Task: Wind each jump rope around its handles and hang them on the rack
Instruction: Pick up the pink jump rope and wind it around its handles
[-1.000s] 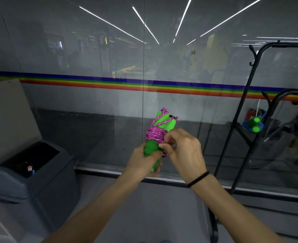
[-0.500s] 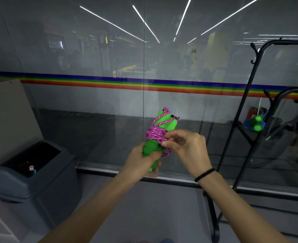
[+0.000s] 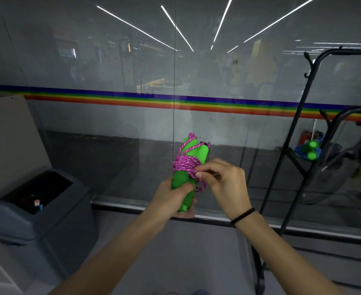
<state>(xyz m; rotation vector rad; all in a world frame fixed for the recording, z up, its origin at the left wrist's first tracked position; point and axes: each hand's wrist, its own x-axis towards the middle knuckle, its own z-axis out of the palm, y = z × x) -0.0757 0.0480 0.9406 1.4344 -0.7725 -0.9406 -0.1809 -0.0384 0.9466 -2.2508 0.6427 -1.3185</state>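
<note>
I have the left hand [image 3: 172,196] wrapped around the lower end of the two green handles [image 3: 197,155], holding them together and upright in front of me. The right hand [image 3: 225,184] is just beside it, thumb and fingertips pinching the pink rope [image 3: 186,166] at the edge of the coil. A short loop of rope hangs loose under those fingers.

The rope is wound many times around the middle of the handles, with a couple of strands crossing up over their tops. I judge the winding on this one as nearly done. What is left is to tuck or secure that last loop so the coil does not slip, and I cannot tell yet whether it is locked in.

Off to the right of the right hand, and farther away, stands the black rack [image 3: 300,116]. A second rope [image 3: 310,150], with green handles and blue cord, already hangs on it, so I count that one finished. The bundle in my hands has not been hung there yet.

To the left of the left hand, lower down, sits a grey bin [image 3: 37,211]. A glass wall [image 3: 111,124] with a rainbow stripe runs beyond everything.
</note>
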